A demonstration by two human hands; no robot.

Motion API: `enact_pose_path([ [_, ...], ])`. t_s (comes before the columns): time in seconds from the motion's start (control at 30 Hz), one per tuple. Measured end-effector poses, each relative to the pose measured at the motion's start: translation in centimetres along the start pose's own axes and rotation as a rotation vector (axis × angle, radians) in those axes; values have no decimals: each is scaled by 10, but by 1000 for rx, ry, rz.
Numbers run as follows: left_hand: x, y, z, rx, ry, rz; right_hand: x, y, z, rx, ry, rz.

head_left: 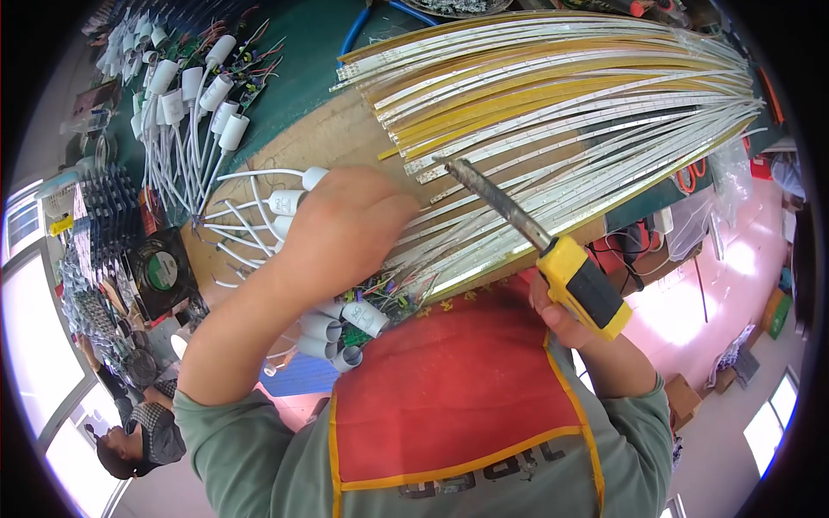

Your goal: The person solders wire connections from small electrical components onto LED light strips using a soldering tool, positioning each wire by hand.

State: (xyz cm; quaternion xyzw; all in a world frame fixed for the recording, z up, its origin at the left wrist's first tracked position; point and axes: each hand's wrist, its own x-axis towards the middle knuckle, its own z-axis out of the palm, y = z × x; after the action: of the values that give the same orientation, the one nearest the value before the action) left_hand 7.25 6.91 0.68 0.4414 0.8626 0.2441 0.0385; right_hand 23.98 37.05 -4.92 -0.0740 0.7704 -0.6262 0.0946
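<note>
The work looks partway: white cylinders (pixel 171 108) at left appear already wired, while many thin strips (pixel 553 79) fan out, seemingly unfinished, across the surface (pixel 315 52). The right hand (pixel 560 318) grips a yellow tool (pixel 585 289); the left hand (pixel 352 226) curls by the strips' left ends, its hold hidden.

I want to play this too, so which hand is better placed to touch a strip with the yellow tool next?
Probably the right hand: it grips the yellow tool, pointing over the strips. The left hand is near their ends, perhaps better for steadying.
</note>
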Motion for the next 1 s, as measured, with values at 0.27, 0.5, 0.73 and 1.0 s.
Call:
enact_pose_path([
  [0.27,10,-1,6,-7,-78,84,-22,8,7,20,27,67],
  [0.5,9,-3,-2,22,-61,130,-24,4,9,-23,63,52],
  [0.73,12,-3,1,13,-101,160,34,-32,10,414,76,-26],
  [1.0,14,-3,2,45,-100,146,93,-27,26,574,-12,50],
])
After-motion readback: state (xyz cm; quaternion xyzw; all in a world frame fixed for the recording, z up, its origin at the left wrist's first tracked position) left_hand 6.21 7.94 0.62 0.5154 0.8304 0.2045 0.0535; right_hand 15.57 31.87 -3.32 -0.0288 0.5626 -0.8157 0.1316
